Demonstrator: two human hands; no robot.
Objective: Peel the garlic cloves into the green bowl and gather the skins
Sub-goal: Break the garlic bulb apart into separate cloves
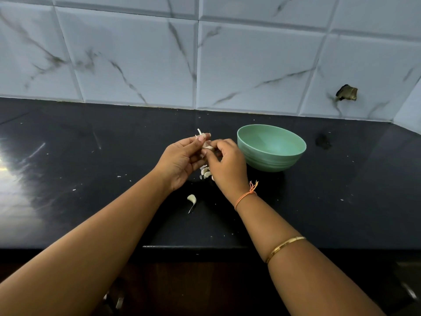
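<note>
A garlic clove (206, 145) is held up above the black counter between both hands. My left hand (182, 161) pinches it at the fingertips, with a strip of skin sticking up there. My right hand (225, 165) pinches the same clove from the right. The green bowl (271, 148) stands just right of my right hand and looks empty. Below the hands lie a few cloves or skins (205, 172) on the counter, partly hidden. One more clove (192, 199) with a thin tail lies nearer to me.
The black counter (91, 179) runs to a marble-tiled wall (205, 53) at the back and ends in a front edge near me. Tiny white flecks dot the surface. A dark hole (346, 93) shows in the wall at the right.
</note>
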